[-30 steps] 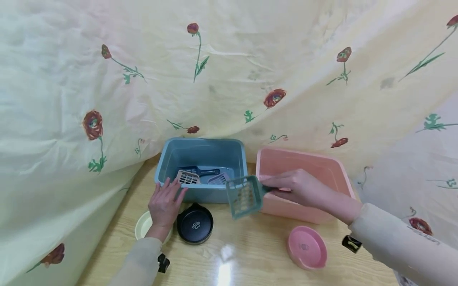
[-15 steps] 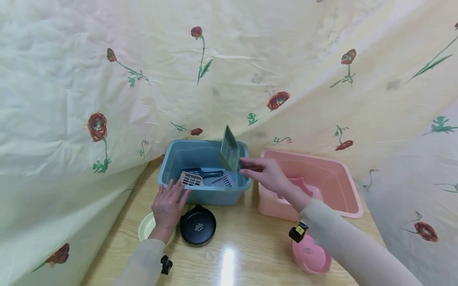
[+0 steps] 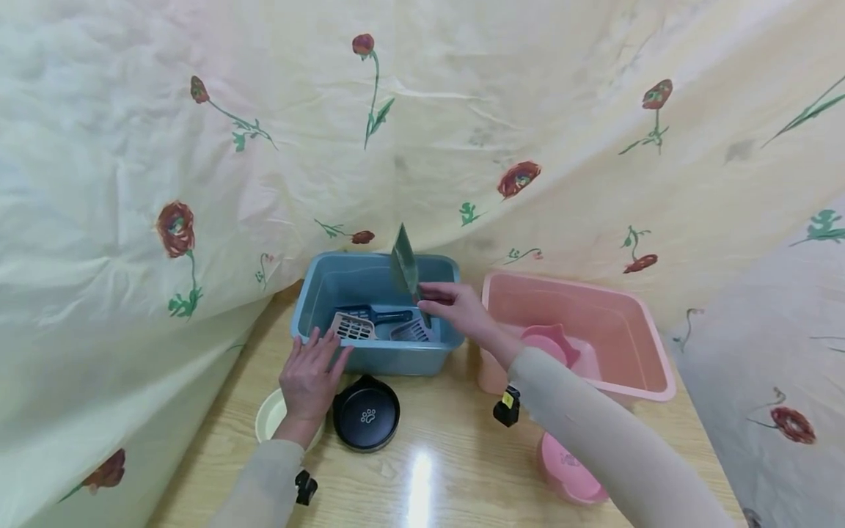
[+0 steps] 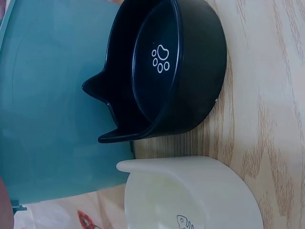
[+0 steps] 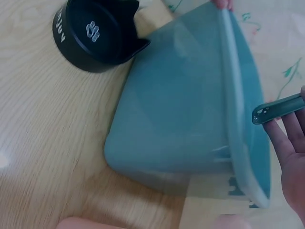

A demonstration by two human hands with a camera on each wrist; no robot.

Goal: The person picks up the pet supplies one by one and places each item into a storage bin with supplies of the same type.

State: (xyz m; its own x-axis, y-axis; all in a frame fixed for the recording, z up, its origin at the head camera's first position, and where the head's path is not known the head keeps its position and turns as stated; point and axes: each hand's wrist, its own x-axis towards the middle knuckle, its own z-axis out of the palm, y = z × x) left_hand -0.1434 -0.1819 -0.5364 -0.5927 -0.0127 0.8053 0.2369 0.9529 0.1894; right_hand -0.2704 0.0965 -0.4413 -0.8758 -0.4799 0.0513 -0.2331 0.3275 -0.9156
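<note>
My right hand (image 3: 462,312) pinches the handle of a green litter scoop (image 3: 405,264) over the right side of a blue litter box (image 3: 396,363). The scoop's head points up, seen nearly edge-on; in the right wrist view the handle (image 5: 279,109) lies between thumb and fingers, its end near the box's rim. My left hand (image 3: 308,378) rests on the box's front left rim, fingers extended. Inside the box lie a dark blue scoop (image 3: 391,317), a beige scoop (image 3: 354,327) and a lavender scoop (image 3: 411,331).
A pink litter box (image 3: 634,337) stands at right, holding a pink cat-eared bowl (image 3: 556,342). Another pink bowl (image 3: 569,477) sits in front, partly behind my right sleeve. A black cat-eared bowl (image 3: 366,422) and a cream bowl (image 3: 268,418) stand before the blue box. Floral cloth (image 3: 436,132) hangs behind.
My right hand has carried the green scoop leftward from the pink box's front edge to above the blue box, turning its head upward. The left hand has stayed on the rim.
</note>
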